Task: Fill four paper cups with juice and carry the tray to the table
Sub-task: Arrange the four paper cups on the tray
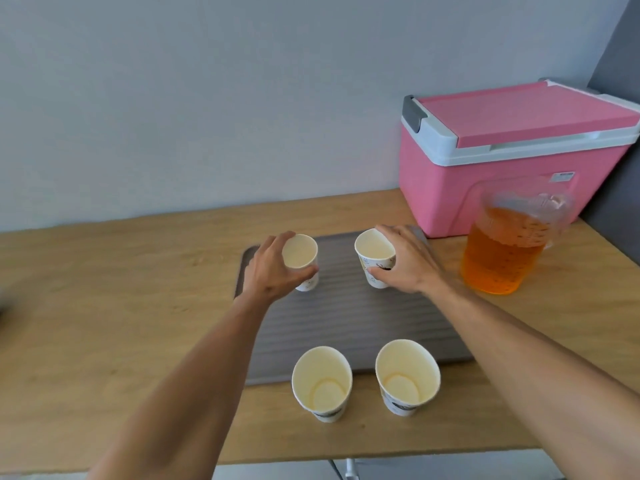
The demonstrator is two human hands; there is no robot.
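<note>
the left hand [268, 271] has its grip clamped round the far left cup [300, 259], and the right hand [407, 259] is closed on the far right cup [374, 256], both empty over the grey tray [346, 317]. two more empty cups, the near left cup [322, 382] and near right cup [407, 375], stand at the tray's near edge, and the juice pitcher [505, 251] sits on the table [104, 306] right of the tray.

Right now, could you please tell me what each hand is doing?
Left hand: closed around the far-left paper cup.
Right hand: closed around the far-right paper cup.
</note>
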